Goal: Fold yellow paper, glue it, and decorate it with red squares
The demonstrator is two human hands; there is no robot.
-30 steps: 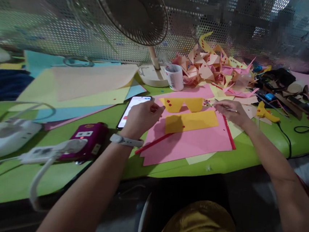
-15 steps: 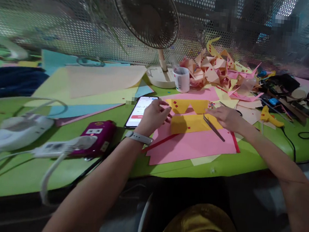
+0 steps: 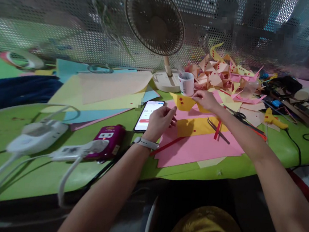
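My right hand (image 3: pixel 206 100) pinches the top edge of a yellow paper cut-out (image 3: pixel 183 102) dotted with red squares and lifts it off the pink sheet (image 3: pixel 195 147). My left hand (image 3: pixel 161 121) hovers beside the phone (image 3: pixel 148 115), fingers curled, thumb and fingers close together; what is in them, if anything, I cannot make out. A second yellow paper piece (image 3: pixel 195 126) lies flat on the pink sheet. Tweezers (image 3: pixel 218 130) and a red strip (image 3: pixel 217 129) lie on it, to the right.
A table fan (image 3: pixel 156 21) stands at the back with a white cup (image 3: pixel 186 83) beside it. A heap of folded paper shapes (image 3: pixel 224 75) is behind. Coloured paper sheets (image 3: pixel 102 89), a maroon box (image 3: pixel 105 140), a white power strip (image 3: pixel 77 150), a glue gun (image 3: pixel 273 118) and scissors (image 3: pixel 241 117) surround the green table (image 3: pixel 29 169).
My right hand put the tweezers down on the yellow piece and moved up left to take the yellow cut-out. My left hand stayed near the phone. The camera view shifted left.
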